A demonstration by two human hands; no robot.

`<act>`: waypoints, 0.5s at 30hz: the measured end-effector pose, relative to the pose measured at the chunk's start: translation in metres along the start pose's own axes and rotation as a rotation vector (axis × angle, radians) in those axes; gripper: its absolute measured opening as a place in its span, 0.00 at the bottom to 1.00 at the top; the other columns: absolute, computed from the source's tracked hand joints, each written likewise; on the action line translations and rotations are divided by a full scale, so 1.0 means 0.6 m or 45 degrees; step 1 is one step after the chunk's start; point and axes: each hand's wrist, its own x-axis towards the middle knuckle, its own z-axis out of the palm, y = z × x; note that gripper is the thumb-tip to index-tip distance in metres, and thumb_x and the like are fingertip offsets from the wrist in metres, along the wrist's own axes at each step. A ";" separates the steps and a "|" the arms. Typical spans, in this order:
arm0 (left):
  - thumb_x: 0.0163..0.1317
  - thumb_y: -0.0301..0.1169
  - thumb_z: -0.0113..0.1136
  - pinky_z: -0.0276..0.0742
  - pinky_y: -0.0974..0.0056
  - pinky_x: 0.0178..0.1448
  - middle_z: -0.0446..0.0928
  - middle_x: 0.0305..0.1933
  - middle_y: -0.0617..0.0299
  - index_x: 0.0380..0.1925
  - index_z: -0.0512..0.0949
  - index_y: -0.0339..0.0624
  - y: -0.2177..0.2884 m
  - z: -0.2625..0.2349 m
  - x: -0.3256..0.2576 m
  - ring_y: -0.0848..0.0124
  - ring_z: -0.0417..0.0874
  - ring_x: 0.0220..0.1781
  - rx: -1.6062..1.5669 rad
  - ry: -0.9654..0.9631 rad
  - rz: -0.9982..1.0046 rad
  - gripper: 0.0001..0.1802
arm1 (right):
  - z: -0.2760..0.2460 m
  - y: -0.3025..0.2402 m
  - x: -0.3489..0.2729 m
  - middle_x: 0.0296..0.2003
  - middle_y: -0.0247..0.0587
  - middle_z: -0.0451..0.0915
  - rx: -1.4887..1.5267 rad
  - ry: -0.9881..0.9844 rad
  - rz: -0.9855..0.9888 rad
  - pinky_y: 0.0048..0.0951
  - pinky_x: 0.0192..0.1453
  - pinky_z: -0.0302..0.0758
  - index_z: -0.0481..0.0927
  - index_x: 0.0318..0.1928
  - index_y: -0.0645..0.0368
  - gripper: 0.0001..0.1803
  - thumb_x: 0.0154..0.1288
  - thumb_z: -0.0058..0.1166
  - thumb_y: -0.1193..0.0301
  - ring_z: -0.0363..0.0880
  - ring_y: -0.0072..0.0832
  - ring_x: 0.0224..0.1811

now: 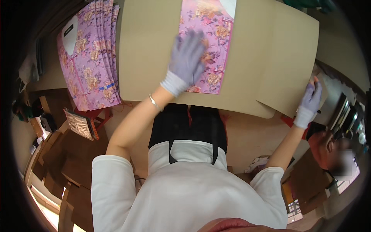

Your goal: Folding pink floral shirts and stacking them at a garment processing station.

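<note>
The nearer left hand is lying open over the folded floral garment, which is running near-to-far on the worktop; the right hand is touching its right side, grip impossible to tell.

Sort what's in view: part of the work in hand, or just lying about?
Likely in use:
- floral piece on the tan sheet
- tan sheet
- stack of matching floral pieces

Apparently just lying about:
- brown cardboard boxes, lower left
- shiny coppery packet
</note>
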 end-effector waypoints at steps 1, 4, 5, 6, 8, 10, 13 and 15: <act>0.59 0.32 0.54 0.50 0.32 0.74 0.61 0.76 0.48 0.60 0.73 0.41 -0.016 0.005 0.035 0.45 0.59 0.77 0.122 0.068 -0.019 0.27 | -0.008 0.057 0.029 0.51 0.42 0.82 -0.023 0.015 0.004 0.33 0.63 0.72 0.77 0.58 0.63 0.20 0.76 0.52 0.61 0.79 0.32 0.54; 0.61 0.40 0.57 0.51 0.27 0.70 0.64 0.73 0.51 0.62 0.73 0.49 -0.063 0.035 0.099 0.42 0.61 0.74 0.398 0.074 -0.011 0.28 | 0.004 0.135 0.065 0.55 0.43 0.81 0.488 -0.301 0.138 0.34 0.65 0.70 0.76 0.60 0.65 0.25 0.79 0.45 0.56 0.78 0.34 0.57; 0.61 0.40 0.57 0.51 0.27 0.70 0.64 0.73 0.51 0.62 0.73 0.49 -0.069 0.036 0.100 0.42 0.61 0.74 0.408 0.072 -0.019 0.28 | -0.003 0.118 0.064 0.56 0.43 0.80 0.892 -0.383 0.326 0.34 0.66 0.70 0.75 0.61 0.66 0.27 0.79 0.44 0.54 0.78 0.35 0.58; 0.61 0.42 0.56 0.51 0.26 0.70 0.65 0.73 0.53 0.62 0.74 0.51 -0.065 0.044 0.104 0.43 0.61 0.74 0.412 0.028 0.048 0.28 | -0.022 0.098 0.056 0.58 0.43 0.80 1.271 -0.438 0.529 0.34 0.67 0.70 0.75 0.61 0.66 0.29 0.79 0.42 0.51 0.78 0.35 0.59; 0.62 0.44 0.56 0.51 0.26 0.69 0.65 0.74 0.55 0.62 0.74 0.52 -0.061 0.037 0.082 0.44 0.61 0.74 0.446 -0.059 0.096 0.28 | 0.015 -0.039 0.012 0.63 0.44 0.75 1.567 -0.493 0.479 0.33 0.67 0.70 0.72 0.64 0.66 0.31 0.80 0.39 0.51 0.75 0.34 0.62; 0.62 0.43 0.57 0.47 0.27 0.72 0.60 0.77 0.55 0.63 0.73 0.49 -0.048 0.044 0.088 0.45 0.57 0.77 0.426 -0.126 0.071 0.28 | 0.083 0.011 0.018 0.65 0.43 0.73 1.950 -0.675 0.415 0.34 0.69 0.69 0.70 0.66 0.65 0.27 0.79 0.44 0.57 0.72 0.34 0.65; 0.63 0.42 0.57 0.46 0.27 0.73 0.59 0.78 0.58 0.64 0.73 0.50 -0.050 0.040 0.083 0.46 0.57 0.77 0.455 -0.143 0.041 0.28 | 0.188 -0.171 -0.029 0.68 0.50 0.68 0.762 -0.205 -0.421 0.41 0.74 0.62 0.71 0.69 0.52 0.29 0.72 0.54 0.56 0.67 0.43 0.71; 0.63 0.42 0.57 0.46 0.27 0.73 0.59 0.78 0.58 0.64 0.73 0.50 -0.039 0.045 0.093 0.46 0.57 0.77 0.420 -0.148 0.068 0.28 | 0.254 -0.158 -0.038 0.69 0.51 0.68 0.080 -0.011 -0.452 0.53 0.74 0.58 0.74 0.67 0.44 0.32 0.64 0.60 0.50 0.63 0.47 0.72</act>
